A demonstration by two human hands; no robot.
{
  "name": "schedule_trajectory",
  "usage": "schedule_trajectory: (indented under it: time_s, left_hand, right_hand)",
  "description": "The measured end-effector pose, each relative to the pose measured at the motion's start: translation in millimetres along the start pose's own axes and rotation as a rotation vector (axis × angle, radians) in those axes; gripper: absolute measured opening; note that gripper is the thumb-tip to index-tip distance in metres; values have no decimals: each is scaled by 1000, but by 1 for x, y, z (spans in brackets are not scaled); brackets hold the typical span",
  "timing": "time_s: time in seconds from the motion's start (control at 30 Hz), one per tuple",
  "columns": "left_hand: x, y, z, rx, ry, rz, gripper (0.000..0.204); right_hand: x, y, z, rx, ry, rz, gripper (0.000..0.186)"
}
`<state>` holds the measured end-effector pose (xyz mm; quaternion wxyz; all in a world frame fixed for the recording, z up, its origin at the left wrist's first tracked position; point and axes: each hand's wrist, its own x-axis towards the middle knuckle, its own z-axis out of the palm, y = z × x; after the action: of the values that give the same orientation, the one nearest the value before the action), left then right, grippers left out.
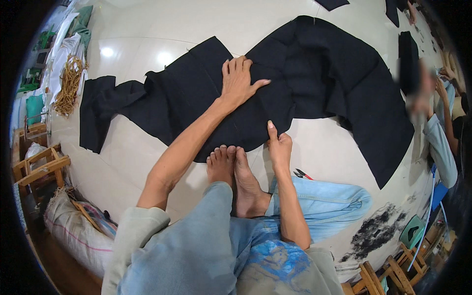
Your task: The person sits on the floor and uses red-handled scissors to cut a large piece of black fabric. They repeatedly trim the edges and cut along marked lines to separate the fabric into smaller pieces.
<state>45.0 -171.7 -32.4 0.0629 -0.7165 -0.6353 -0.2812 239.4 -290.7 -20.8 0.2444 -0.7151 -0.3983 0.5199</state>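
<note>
A large piece of black fabric (344, 83) lies spread and rumpled on the pale tiled floor (128, 29). My left hand (238, 81) rests on its middle, palm down, with thumb and fingers spread. My right hand (279, 145) grips the near edge between thumb and curled fingers, the thumb on top. My bare feet (246, 189) lie side by side just below that edge, toes at or against the cloth. A small red-and-black handled tool (302, 174) lies beside my right forearm.
Cord bundles (69, 86) and white cloth are at the upper left, above wooden stools (46, 169) and a woven sack (73, 236). Other people's arms (440, 152) are along the right edge, near more black cloth (409, 59). More stools (393, 275) stand lower right.
</note>
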Motion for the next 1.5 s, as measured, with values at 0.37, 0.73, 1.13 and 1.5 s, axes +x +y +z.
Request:
schedule_trajectory:
  time_s: [0.37, 0.73, 1.13, 1.5]
  left_hand:
    - [-7, -23, 9, 49, -18, 10, 23]
    - [-6, -2, -6, 50, -124, 22, 11]
    - [29, 69, -38, -357, -1048, 850, 29]
    - [22, 54, -11, -561, -1106, 539, 26]
  right_hand:
    - [-32, 2, -6, -140, 168, -277, 66]
    - [-16, -2, -6, 69, 22, -169, 39]
    - [-39, 15, -4, 602, -172, 64, 29]
    - [-40, 9, -1, 648, -56, 49, 26]
